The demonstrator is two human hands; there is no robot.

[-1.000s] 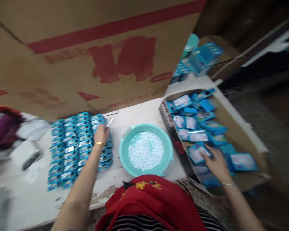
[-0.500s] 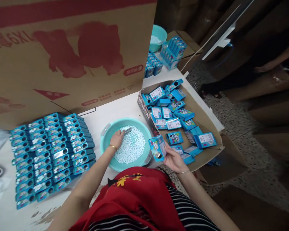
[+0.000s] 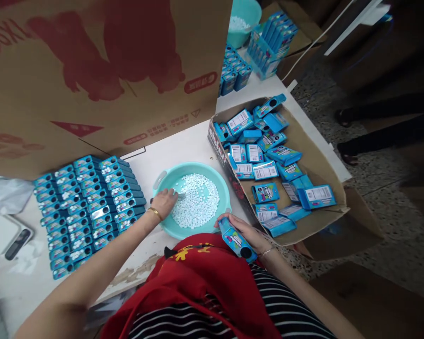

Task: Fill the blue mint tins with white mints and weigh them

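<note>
My left hand (image 3: 164,203) is over the left side of a turquoise basin (image 3: 222,184) that holds many small white candies (image 3: 197,197). Its fingers are closed on a small grey scoop-like tool (image 3: 181,196), whose exact shape I cannot make out. Just right of the basin, my right hand (image 3: 249,233) grips a blue candy box (image 3: 235,239) printed with colourful lettering. The box is tilted, and a round black opening shows at its lower right end. It is close to the red apron (image 3: 198,282).
Rows of blue boxes (image 3: 92,202) stand at left, many topped with candies. A cardboard tray (image 3: 318,169) of loose blue boxes lies at right. A big carton (image 3: 127,80) walls the back. A scale (image 3: 7,235) sits far left. A person's legs (image 3: 381,141) show at right.
My left hand has drawn back toward the basin's left edge with the tool. My right hand has turned the box, so its printed side and black opening now face differently.
</note>
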